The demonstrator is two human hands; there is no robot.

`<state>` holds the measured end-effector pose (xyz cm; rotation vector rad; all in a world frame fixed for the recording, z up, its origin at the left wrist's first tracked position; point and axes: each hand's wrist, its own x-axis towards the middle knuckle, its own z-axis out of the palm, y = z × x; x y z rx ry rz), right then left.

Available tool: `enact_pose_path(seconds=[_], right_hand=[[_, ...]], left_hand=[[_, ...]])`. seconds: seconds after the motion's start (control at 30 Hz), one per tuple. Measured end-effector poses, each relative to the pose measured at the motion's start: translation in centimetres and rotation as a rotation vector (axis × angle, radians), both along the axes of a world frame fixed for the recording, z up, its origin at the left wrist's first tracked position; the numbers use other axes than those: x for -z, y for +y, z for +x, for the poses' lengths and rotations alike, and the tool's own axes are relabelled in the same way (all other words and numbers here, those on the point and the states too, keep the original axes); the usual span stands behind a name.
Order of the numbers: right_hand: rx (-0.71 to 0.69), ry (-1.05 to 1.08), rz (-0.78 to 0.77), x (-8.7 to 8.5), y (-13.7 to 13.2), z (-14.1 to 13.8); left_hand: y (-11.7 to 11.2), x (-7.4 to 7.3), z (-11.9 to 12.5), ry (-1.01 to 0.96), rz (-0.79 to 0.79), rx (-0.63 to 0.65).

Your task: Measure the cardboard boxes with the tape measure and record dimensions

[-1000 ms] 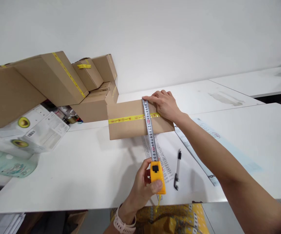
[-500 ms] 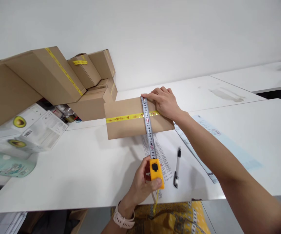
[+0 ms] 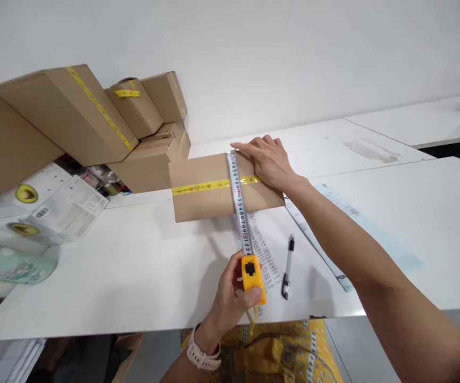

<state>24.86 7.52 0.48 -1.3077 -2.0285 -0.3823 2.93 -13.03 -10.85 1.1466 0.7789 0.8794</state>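
My left hand (image 3: 233, 298) is closed around a yellow tape measure (image 3: 252, 276) near the table's front edge. Its metal blade (image 3: 239, 205) runs out away from me across the top of a small cardboard box (image 3: 201, 205), crossing the yellow printed tape on it. At the far right part of the box, my right hand (image 3: 272, 164) grips its edge, with the index finger stretched out just past the blade's end. The right thumb is hidden. Under and in front of the box lies a sheet of paper with columns of writing (image 3: 267, 255).
A black-capped pen (image 3: 288, 268) lies right of the tape measure, near a pale blue printed sheet (image 3: 357, 234). Stacked cardboard boxes (image 3: 90, 117), white cartons with avocado pictures (image 3: 72, 210) and a mint green bottle (image 3: 18, 266) stand at the left. A white wall (image 3: 273, 64) rises behind.
The whole view has shifted slightly, with things sitting a little higher and further left. My right index finger has lifted from the blade's end; the left hand keeps its hold.
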Motion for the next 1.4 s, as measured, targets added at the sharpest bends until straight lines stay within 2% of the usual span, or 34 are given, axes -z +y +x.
enact_pose_path(seconds=[0.2,0.37,0.47,0.63,0.7,0.77,0.87,1.0,1.1,1.17,1.27,1.33,1.4], right_hand=[[0.042,-0.032,0.005,0.2,0.4,-0.1],[0.09,-0.051,0.026,1.2,-3.1,-0.8],[0.105,-0.028,0.041,3.0,-6.4,-1.3],[0.091,-0.005,0.031,8.1,-11.3,-2.5],[0.077,0.019,0.009,9.3,-12.7,-2.9],[0.067,0.104,-0.003,9.1,-13.7,-3.0],[0.005,0.402,-0.025,6.6,-14.8,-2.6],[-0.262,0.96,-0.116,2.5,-16.8,-1.2],[-0.301,1.123,-0.148,1.4,-19.0,-0.2],[-0.334,1.166,-0.172,1.8,-20.8,0.0],[-0.395,1.155,-0.289,3.7,-23.9,-0.9],[-0.401,1.04,-0.394,5.3,-25.8,-2.2],[-0.448,0.836,-0.397,6.9,-27.1,-3.6]], left_hand=[[-3.4,1.9,-1.2,-0.051,0.056,-0.159],[-5.8,3.3,-2.8,-0.014,0.027,-0.139],[-6.3,3.9,-3.3,0.09,0.044,-0.095],[-6.1,4.3,-3.2,0.167,0.132,-0.069],[-5.8,4.3,-3.2,0.18,0.148,-0.072],[-5.7,4.0,-3.2,0.199,0.183,-0.071],[-5.9,3.3,-3.7,0.293,0.283,0.004],[-6.9,1.9,-4.2,0.474,0.431,0.223],[-7.6,1.3,-4.3,0.507,0.432,0.365],[-7.9,1.3,-4.5,0.539,0.401,0.374],[-8.3,1.7,-4.8,0.515,0.359,0.259],[-8.4,1.8,-4.8,0.436,0.375,0.14],[-8.5,1.6,-4.7,0.378,0.446,0.043]])
